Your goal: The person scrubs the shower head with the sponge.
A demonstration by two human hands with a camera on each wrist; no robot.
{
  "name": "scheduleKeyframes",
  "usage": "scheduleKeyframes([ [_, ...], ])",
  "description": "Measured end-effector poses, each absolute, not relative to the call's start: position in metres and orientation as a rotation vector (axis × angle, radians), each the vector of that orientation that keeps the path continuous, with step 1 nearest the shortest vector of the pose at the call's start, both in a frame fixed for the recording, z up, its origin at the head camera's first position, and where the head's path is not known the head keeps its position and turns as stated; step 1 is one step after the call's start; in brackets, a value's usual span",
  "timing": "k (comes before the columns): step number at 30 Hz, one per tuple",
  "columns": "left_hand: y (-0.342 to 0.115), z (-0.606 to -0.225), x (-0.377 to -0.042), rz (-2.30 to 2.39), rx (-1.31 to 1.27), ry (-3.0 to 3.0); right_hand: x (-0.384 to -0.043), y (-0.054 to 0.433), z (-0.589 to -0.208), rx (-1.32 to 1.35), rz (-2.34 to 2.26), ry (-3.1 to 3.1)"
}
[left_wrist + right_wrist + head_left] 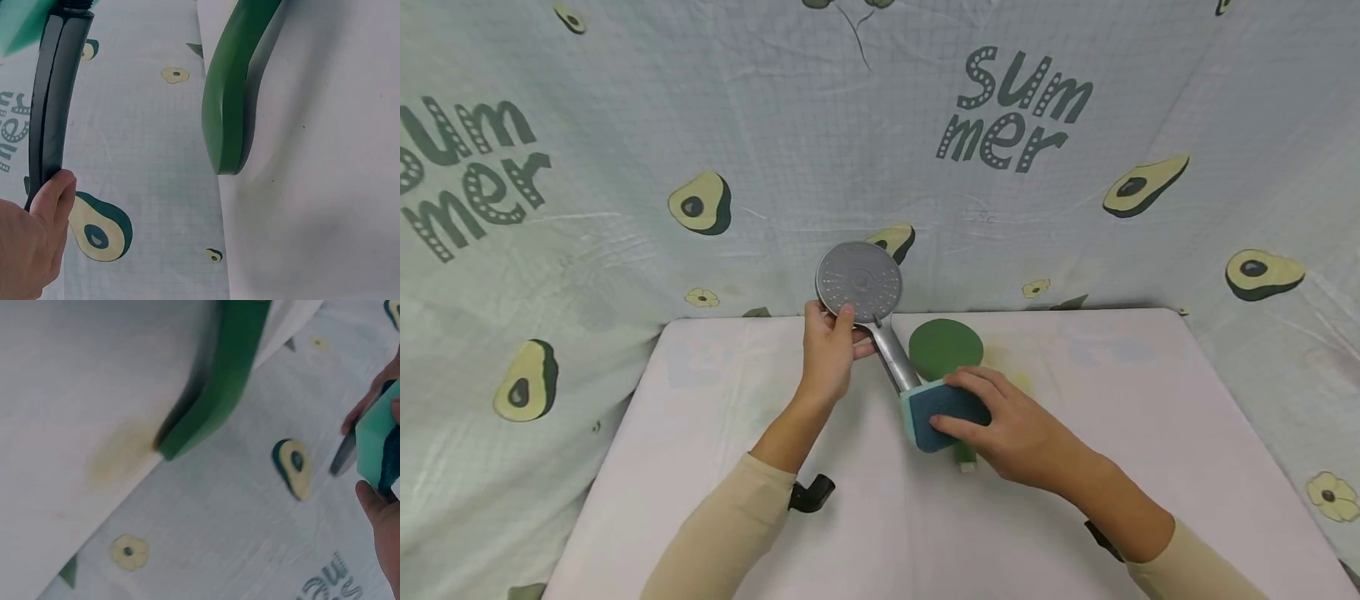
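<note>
A silver hand shower head [859, 282] is held up over the table, its round grey nozzle face toward the head camera. My left hand [831, 346] grips it at the neck, thumb on the face's lower edge. In the left wrist view its dark handle [57, 100] ends in a thread. Between thumb and fingers my right hand [1018, 425] pinches a teal sponge [946, 415] with a darker blue side. The sponge overlaps the lower end of the handle in the head view. Its pale green side [373, 440] shows in the right wrist view.
Under the sponge, a green object with a round flat head [946, 348] and a handle lies on the white table [715, 400]. A yellowish stain [122, 453] marks the cloth beside it. Behind hangs a curtain [805, 150] printed with avocados. Black straps [812, 493] sit at both wrists.
</note>
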State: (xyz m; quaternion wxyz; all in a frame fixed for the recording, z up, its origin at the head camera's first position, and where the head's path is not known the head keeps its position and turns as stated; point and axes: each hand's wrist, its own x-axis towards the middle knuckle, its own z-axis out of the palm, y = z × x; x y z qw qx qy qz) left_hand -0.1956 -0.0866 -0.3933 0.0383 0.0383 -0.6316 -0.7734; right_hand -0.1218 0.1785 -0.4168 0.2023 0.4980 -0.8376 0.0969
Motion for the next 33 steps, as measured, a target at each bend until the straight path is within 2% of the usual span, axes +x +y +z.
scheduleKeyframes([
  [6, -0.087, -0.392, -0.196, -2.399, 0.119, -1.885, -0.128, 0.191, -0.420, 1.400, 0.371, -2.360],
  [20, -0.085, -0.395, -0.198, -2.321, 0.142, -1.925, -0.104, 0.136, -0.415, 1.432, -0.174, -2.171],
  [27, -0.092, -0.393, -0.197, -2.442, 0.162, -1.794, -0.110, 0.153, -0.413, 1.348, 0.195, -2.333],
  [33, -0.093, -0.389, -0.196, -2.475, 0.142, -1.750, -0.121, 0.178, -0.432, 1.289, 0.659, -2.440],
])
